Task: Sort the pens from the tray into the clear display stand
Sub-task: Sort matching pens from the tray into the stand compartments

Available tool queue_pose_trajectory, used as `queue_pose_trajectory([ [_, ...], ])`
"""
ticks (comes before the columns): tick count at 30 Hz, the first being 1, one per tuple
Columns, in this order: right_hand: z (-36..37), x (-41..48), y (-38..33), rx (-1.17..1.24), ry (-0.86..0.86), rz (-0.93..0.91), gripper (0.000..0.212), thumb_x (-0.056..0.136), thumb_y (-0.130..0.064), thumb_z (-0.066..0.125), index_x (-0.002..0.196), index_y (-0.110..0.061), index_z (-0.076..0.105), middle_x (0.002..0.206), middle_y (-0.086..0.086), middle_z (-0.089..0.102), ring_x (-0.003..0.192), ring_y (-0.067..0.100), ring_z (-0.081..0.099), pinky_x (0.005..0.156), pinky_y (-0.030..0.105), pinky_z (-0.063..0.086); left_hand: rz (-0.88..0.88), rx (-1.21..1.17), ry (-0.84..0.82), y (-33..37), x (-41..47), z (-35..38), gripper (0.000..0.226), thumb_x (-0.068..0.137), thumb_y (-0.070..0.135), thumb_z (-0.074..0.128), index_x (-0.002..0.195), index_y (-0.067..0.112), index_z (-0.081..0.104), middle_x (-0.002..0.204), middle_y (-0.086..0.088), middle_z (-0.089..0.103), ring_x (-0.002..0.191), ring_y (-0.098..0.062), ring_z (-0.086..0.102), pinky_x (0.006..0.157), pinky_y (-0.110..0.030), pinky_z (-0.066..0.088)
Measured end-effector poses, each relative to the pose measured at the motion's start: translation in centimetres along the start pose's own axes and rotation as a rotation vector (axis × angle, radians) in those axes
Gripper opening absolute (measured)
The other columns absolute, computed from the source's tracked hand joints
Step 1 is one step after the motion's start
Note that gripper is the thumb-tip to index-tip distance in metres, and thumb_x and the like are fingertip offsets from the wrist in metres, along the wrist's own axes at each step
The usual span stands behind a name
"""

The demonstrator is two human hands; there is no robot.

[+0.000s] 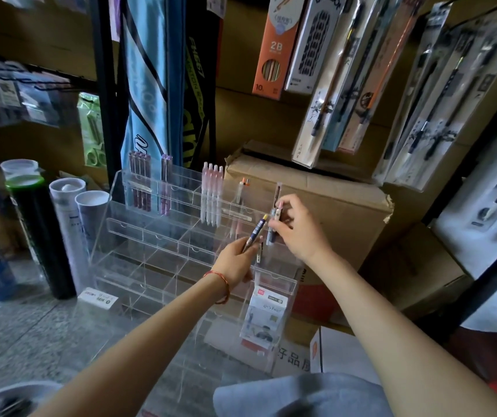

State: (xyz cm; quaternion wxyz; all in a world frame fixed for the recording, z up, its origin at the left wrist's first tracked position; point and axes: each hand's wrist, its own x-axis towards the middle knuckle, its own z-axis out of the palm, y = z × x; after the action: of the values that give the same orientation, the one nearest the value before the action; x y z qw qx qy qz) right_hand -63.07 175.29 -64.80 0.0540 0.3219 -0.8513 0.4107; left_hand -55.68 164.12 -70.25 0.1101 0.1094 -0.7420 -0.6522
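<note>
The floor (15,326) is grey stone with little specks. The clear display stand (127,233) sits low on it, with steps that go up toward the back. Big cardboard boxes (331,206) stand behind it and to the right. Tall round tubes (66,224) stand on the floor to the left. Packs of brushes (346,85) and an orange pencil box (274,46) hang from racks above.

The left hand (236,263) is closed around the low end of a dark blue pen (255,234). This pen is in the air in front of the right side of the stand. It leans, with its yellow end up and to the right and its other end down in the hand. A red band (221,285) goes around that wrist.

The right hand (301,233) pinches two pale pens (273,228) with curled fingers. These pens are at the right side of the stand, near the top. They stand almost straight up, with their tops just under the thumb.

Four pink pens (211,194) stand in the top row with their tops up. Dark purple pens (140,182) stand the same way at the top left.
</note>
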Motion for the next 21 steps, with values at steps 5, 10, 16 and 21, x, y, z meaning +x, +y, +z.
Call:
queue_pose_trajectory([
  [5,0.9,-0.5,0.9,0.018,-0.045,0.04,0.034,0.086,-0.007,0.062,0.082,-0.035,0.043,0.086,0.008,0.066,0.068,0.016,0.065,0.07,0.038,0.056,-0.035,-0.011,-0.038,0.3,0.2,-0.3,0.016,0.097,0.016,0.043,0.111,0.019,0.052,0.064,-0.001,0.043,0.046,-0.014,0.043,0.038,-0.015,0.04],
  [10,1.6,-0.5,2.0,0.08,-0.067,0.081,0.003,0.092,-0.017,0.056,0.092,-0.015,0.058,0.081,0.015,0.067,0.078,0.034,0.064,0.077,0.047,0.054,0.009,0.022,-0.054,0.1,0.3,-0.2,0.027,0.097,0.013,0.044,0.122,0.016,0.052,0.069,0.003,0.045,0.048,-0.011,0.038,0.035,-0.012,0.034],
  [16,2.0,-0.2,1.9,0.068,-0.111,0.132,0.004,0.093,-0.017,0.054,0.09,-0.014,0.053,0.092,0.003,0.066,0.089,0.018,0.064,0.079,0.032,0.048,-0.01,-0.011,-0.046,0.0,0.6,-0.5,0.013,0.098,0.013,0.04,0.103,0.019,0.051,0.065,0.001,0.039,0.049,-0.012,0.035,0.034,-0.012,0.032],
  [21,1.9,0.1,2.0,0.036,-0.157,0.15,0.01,0.093,-0.016,0.054,0.086,-0.021,0.048,0.081,0.001,0.062,0.067,0.003,0.054,0.061,0.018,0.039,-0.025,0.009,-0.052,0.0,0.8,-0.6,0.012,0.098,0.014,0.04,0.102,0.017,0.051,0.066,0.0,0.04,0.05,-0.012,0.036,0.034,-0.011,0.033],
])
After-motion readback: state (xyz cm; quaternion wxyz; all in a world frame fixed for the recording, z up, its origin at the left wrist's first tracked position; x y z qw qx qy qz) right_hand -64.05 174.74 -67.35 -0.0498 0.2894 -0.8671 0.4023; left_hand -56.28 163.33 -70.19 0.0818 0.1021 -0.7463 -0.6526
